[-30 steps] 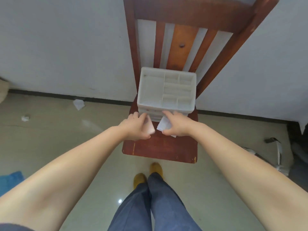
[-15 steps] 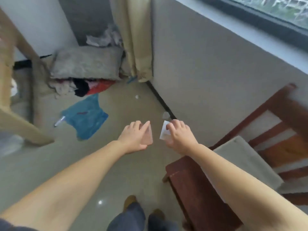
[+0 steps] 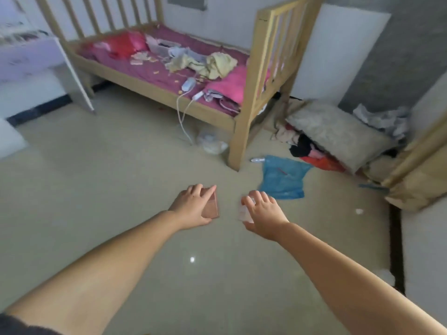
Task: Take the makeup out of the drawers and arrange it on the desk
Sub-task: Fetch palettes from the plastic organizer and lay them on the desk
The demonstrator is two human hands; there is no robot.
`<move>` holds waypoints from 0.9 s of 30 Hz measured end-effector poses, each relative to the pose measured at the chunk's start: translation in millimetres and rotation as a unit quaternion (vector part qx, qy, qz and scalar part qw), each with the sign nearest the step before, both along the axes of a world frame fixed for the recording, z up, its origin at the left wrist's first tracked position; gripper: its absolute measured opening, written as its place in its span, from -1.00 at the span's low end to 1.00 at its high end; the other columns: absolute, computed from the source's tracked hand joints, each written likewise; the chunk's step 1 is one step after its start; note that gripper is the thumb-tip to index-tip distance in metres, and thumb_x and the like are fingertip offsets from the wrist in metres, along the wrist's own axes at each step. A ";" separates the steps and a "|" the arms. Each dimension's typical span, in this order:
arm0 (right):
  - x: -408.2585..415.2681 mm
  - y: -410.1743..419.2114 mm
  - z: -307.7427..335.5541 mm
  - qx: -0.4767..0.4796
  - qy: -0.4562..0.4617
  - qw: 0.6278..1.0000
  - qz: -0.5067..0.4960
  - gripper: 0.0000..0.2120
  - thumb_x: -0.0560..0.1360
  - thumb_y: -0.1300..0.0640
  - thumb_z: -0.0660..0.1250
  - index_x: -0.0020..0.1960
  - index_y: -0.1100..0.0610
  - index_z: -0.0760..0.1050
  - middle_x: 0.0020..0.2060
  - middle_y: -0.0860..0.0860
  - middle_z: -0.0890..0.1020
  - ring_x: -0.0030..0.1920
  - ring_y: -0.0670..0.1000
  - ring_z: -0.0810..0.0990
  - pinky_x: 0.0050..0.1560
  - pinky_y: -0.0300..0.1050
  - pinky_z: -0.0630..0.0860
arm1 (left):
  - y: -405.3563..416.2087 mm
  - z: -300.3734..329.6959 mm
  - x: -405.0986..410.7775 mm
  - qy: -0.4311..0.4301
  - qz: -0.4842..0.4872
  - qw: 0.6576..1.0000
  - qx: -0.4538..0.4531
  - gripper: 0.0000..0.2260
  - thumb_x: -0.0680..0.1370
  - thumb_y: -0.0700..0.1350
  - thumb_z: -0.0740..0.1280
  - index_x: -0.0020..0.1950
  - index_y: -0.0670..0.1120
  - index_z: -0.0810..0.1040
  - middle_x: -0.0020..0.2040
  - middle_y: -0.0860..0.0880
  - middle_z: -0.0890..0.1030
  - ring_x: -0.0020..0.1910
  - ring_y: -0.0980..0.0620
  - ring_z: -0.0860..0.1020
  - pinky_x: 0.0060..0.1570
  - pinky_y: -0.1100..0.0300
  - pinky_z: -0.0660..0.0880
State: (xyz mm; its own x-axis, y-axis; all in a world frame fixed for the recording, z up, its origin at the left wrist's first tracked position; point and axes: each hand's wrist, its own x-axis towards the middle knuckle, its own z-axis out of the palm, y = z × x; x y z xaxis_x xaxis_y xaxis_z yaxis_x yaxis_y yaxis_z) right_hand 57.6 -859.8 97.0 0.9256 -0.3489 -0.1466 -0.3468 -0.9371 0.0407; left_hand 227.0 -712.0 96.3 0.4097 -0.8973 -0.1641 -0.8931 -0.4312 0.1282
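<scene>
We are mid-carry: two makeup pieces are out of the drawers, neither is set down yet, and how much remains in the drawers we cannot tell from here. At the upper left of the frame stands a white desk [image 3: 36, 61], probably where we are headed, well apart from our hands. Just left of centre, our left hand [image 3: 193, 209] grips a flat pinkish-brown compact [image 3: 211, 207], fingers curled over its top edge. Right of centre, our right hand [image 3: 262, 215] holds a small pale, translucent case [image 3: 244, 211], blurred, so its kind is unclear. Both hang over bare floor [image 3: 108, 189].

A second ago our hands were at the white drawer organizer on the wooden chair; half a second ago the chair sat at lower right. Now neither shows, and a wooden cot [image 3: 244, 131] fills the upper middle; the grips are unchanged.
</scene>
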 end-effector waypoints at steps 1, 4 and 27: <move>29.6 19.9 2.4 -0.001 -0.005 1.000 0.026 -0.47 0.49 -0.11 0.25 0.35 0.11 0.23 0.34 0.13 0.29 0.30 0.17 0.30 0.27 0.02 0.32 | 27.8 2.3 21.9 -0.004 0.021 1.000 0.000 -0.15 0.41 0.18 0.36 0.55 0.01 -0.03 0.35 -0.14 0.27 0.36 -0.15 0.26 0.33 0.04 0.26; 111.7 81.6 12.1 0.001 -0.022 0.996 0.088 -0.48 0.47 -0.08 0.28 0.33 0.13 0.27 0.33 0.15 0.31 0.30 0.19 0.32 0.26 0.04 0.32 | 110.6 14.1 83.9 -0.020 0.073 0.997 -0.003 -0.16 0.41 0.18 0.35 0.54 0.01 -0.01 0.34 -0.14 0.28 0.35 -0.14 0.27 0.32 0.06 0.27; 564.1 459.6 30.0 -0.015 -0.059 0.893 0.446 -0.48 0.49 -0.09 0.26 0.36 0.10 0.26 0.34 0.11 0.30 0.33 0.16 0.30 0.29 0.00 0.30 | 528.7 41.9 387.9 -0.104 0.359 0.927 -0.013 -0.23 0.41 0.16 0.36 0.51 0.00 0.08 0.26 -0.11 0.35 0.23 -0.13 0.38 0.17 0.04 0.40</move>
State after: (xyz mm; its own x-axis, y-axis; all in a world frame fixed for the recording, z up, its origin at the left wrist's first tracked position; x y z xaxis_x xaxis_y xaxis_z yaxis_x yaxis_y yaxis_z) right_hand 621.7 -400.1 127.0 0.8452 0.5334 -0.0320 0.5341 -0.8413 0.0837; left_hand 614.9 -183.3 138.2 0.9238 -0.3829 0.0036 -0.3829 -0.9238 0.0050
